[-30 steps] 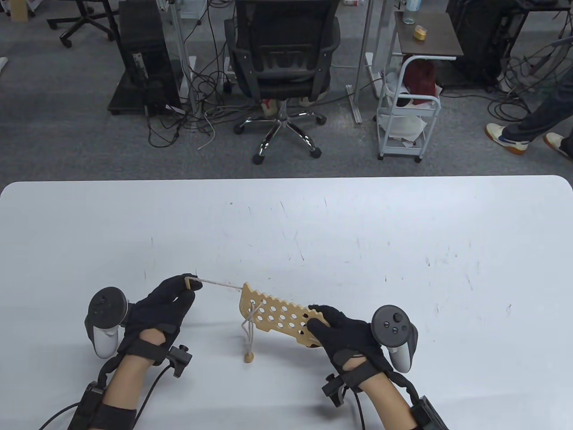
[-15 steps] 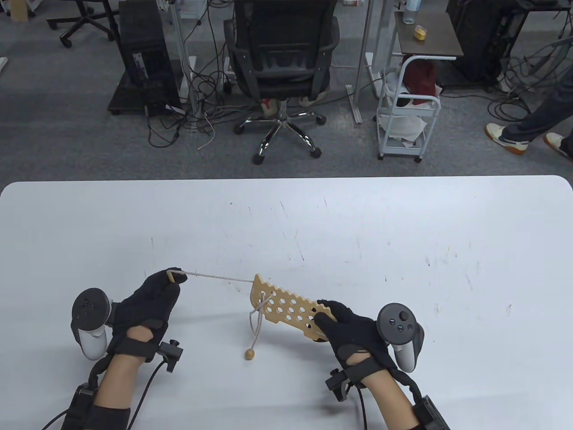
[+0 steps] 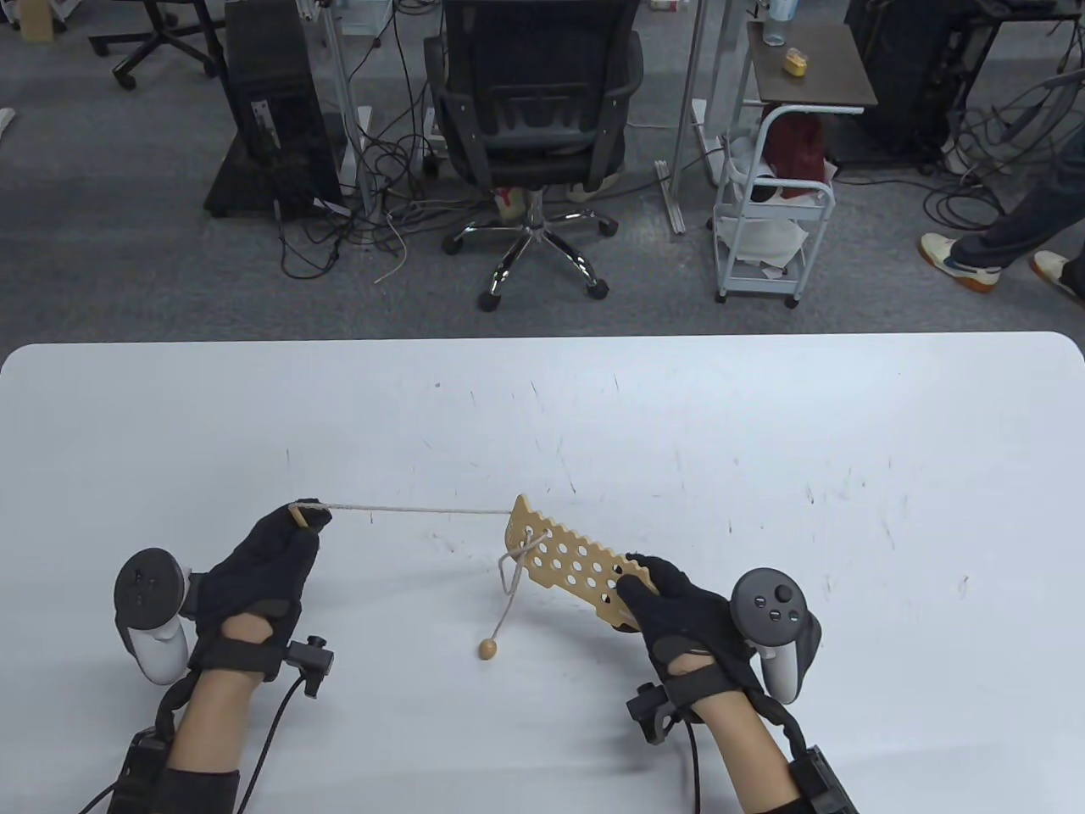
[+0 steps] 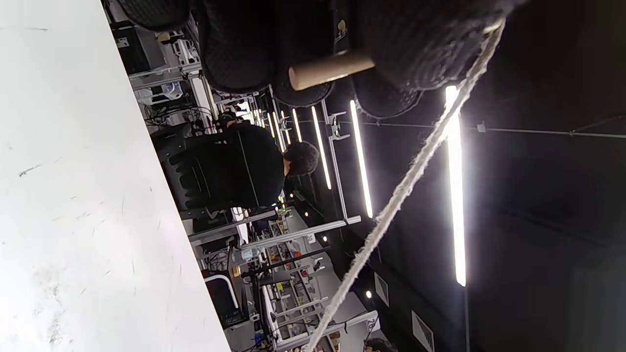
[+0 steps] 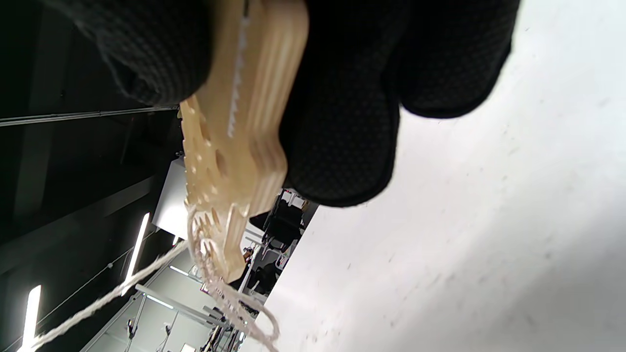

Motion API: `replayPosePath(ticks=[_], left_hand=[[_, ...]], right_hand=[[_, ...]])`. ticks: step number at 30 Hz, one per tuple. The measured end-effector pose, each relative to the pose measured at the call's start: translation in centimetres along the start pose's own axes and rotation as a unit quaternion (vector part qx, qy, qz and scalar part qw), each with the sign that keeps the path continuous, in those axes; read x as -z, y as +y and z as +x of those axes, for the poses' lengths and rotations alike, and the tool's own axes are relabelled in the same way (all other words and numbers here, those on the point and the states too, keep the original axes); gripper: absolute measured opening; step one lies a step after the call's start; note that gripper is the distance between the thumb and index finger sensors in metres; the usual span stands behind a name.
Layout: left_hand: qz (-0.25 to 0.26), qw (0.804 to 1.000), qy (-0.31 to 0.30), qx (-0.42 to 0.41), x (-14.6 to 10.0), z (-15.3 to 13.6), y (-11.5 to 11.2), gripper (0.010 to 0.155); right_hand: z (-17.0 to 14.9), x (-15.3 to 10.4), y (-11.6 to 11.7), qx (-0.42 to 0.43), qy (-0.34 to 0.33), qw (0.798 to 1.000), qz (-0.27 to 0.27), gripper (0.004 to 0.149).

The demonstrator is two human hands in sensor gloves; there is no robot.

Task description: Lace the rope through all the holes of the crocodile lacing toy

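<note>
The white table (image 3: 763, 441) is filling the lower part of the table view, with both gloved hands coming in from its near edge. Beyond it a black office chair (image 3: 530, 102) is standing on the grey floor, and a white wire trolley (image 3: 776, 212) is sitting to its right with a red bundle and white things inside.

The crocodile lacing toy (image 3: 570, 563), a flat wooden board full of holes, is being held above the table near the middle front. Its long axis is running from the near right, inside the glove, up to the far left, where its free end is pointing away and leftward; the board is tilting, toothed edge uppermost.

The right hand (image 3: 678, 610) is gripping the near end of the toy, thumb on one face and fingers curled on the other, as the right wrist view shows. The left hand (image 3: 267, 564) is sitting well to the left, pinching the wooden needle (image 4: 330, 68) between its fingertips.

The rope (image 3: 420, 510) is stretching taut and almost level from that needle to the toy's far end, looping through holes there. A short tail is hanging down to a wooden bead (image 3: 487, 649) at the table surface; whether it is touching is unclear.
</note>
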State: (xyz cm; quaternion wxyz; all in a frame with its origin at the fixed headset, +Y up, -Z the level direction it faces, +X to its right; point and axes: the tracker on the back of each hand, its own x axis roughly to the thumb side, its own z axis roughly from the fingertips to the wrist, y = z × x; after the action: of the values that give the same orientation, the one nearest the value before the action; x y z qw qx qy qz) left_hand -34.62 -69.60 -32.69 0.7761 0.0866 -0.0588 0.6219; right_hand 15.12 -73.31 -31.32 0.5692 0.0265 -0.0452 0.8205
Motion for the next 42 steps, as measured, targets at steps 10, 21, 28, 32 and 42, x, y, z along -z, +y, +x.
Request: replayPosePath(ticks=[10,21,28,32,42], left_hand=[[0.015,1.000,-0.006,-0.010,-0.2,0.3,0.8,0.046],[0.046,0.998,-0.017,-0.040,-0.5,0.9,2.4,0.046],[0.053,0.997,-0.026,-0.048,-0.7,1.4,3.0,0.046],[0.064,0.996,-0.028,-0.059,-0.8,1.5,3.7,0.046],[0.077,0.993,-0.036,-0.076,-1.0,1.8,4.5,0.046]], right_hand=[[-1.2,0.4,-0.9,0.008,0.027,0.999,-0.020,0.047],[-1.9,0.5,-1.7,0.010,0.042,0.998,-0.039,0.047],[-1.9,0.5,-1.8,0.003,0.047,0.998,-0.044,0.047],[-1.9,0.6,-2.0,0.002,0.049,0.998,-0.048,0.047],[-2.3,0.8,-2.5,-0.005,0.060,0.996,-0.061,0.047]])
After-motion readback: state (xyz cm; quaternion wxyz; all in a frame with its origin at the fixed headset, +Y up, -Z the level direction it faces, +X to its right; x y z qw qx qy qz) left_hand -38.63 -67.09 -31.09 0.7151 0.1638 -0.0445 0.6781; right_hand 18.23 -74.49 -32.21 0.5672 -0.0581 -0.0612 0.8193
